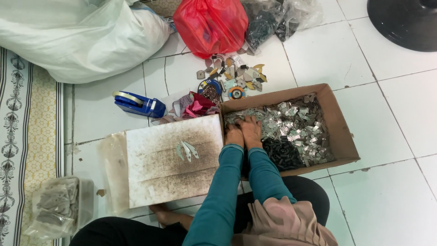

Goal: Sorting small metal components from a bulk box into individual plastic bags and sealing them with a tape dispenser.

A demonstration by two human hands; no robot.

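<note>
While both hands are reaching into the cardboard box (339, 132) on the floor (391, 191), the left hand (234, 135) and right hand (251, 130) are lying side by side, palms down, on the heap of small shiny metal pieces (296, 125) at the box's left end. The fingers are pressing into the pieces, so whether either grip is closing on anything cannot be told from this view.

Handling judgement: the metal pieces are looking thin, stiff and light singly, though a handful is likely carrying some weight. Their edges may be sharp and their surfaces slippery, so a scooping hold from beneath a small cluster is appearing safer than a pinch on one edge.

Containers and contents:
- The cardboard box is holding the shiny pieces across most of its floor, with a patch of small dark parts (282, 152) near its front wall.
- A stained white board (154, 173) is lying just beside the box, bearing three shiny pieces (186, 150).
- A clear plastic bag (57, 207) of grey pieces is sitting near the person's knee.
- A red plastic bag (209, 25), a large white sack (77, 36) and a clear bag of dark parts (266, 20) are standing beyond the box.
- A blue tape dispenser (136, 104) is resting near the board
</note>
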